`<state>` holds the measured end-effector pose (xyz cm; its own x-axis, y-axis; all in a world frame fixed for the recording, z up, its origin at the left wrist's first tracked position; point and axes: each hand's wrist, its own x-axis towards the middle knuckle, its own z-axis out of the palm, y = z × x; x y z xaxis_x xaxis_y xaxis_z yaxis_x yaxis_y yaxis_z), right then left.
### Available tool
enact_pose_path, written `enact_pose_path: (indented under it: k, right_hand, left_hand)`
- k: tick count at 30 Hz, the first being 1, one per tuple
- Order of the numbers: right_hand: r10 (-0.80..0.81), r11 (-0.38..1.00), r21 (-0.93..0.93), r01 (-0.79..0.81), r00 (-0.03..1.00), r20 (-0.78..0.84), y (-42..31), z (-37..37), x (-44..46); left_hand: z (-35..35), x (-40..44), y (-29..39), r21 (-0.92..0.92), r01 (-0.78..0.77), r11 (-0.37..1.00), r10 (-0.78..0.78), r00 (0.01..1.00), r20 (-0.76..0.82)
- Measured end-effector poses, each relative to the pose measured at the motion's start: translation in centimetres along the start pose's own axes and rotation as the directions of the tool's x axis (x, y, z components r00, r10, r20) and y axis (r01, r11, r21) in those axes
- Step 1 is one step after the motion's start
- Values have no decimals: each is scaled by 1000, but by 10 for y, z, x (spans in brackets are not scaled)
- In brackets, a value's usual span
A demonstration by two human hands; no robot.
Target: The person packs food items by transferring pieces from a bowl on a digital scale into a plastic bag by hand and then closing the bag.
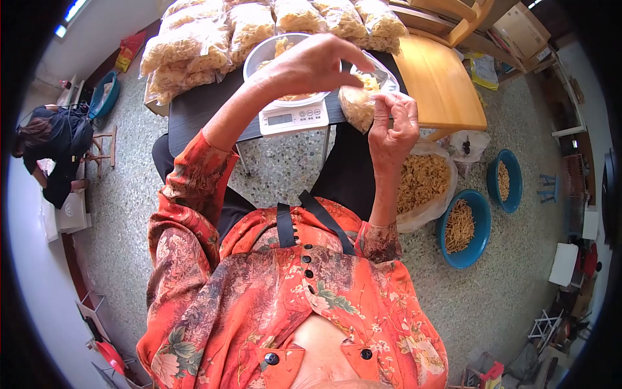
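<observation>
My left hand [317,61] reaches over a white bowl [254,59] toward the mouth of a clear plastic bag [356,111]. Its thumb and fingers are apart, with nothing seen between them. My right hand [395,123] pinches the bag's right edge. Pale yellowish dried pieces partly fill the bag, which stands at the table's front edge. The bowl holds more pieces and rests on a white scale [295,119] with a grey display; my left forearm covers part of it.
Filled bags [253,27] are piled along the dark table's back. A wooden chair [440,84] stands to the right. Below it are a large open sack [424,178] and blue basins, one nearer [479,227], one farther [514,181]. Another person [61,142] sits far left.
</observation>
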<state>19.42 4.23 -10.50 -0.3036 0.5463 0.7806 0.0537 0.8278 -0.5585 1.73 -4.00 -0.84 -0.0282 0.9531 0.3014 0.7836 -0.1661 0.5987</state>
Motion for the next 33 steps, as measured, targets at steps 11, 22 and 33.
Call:
enact_pose_path:
  k: [11, 22, 33]
  right_hand:
    - [-30, 999, -36, 31, 999, 11, -2, -2, 2]
    - [-23, 997, -75, 23, 1000, 2, 6, -2, 0]
    - [-31, 997, -75, 34, 999, 42, -1, -1, 1]
  left_hand:
    - [29, 7, -16, 32, 29, 999, -36, 969, 244]
    - [-21, -35, -76, 291, 141, 946, -128, 990, -63]
    - [8, -33, -84, 497, 289, 818, -301, 952, -59]
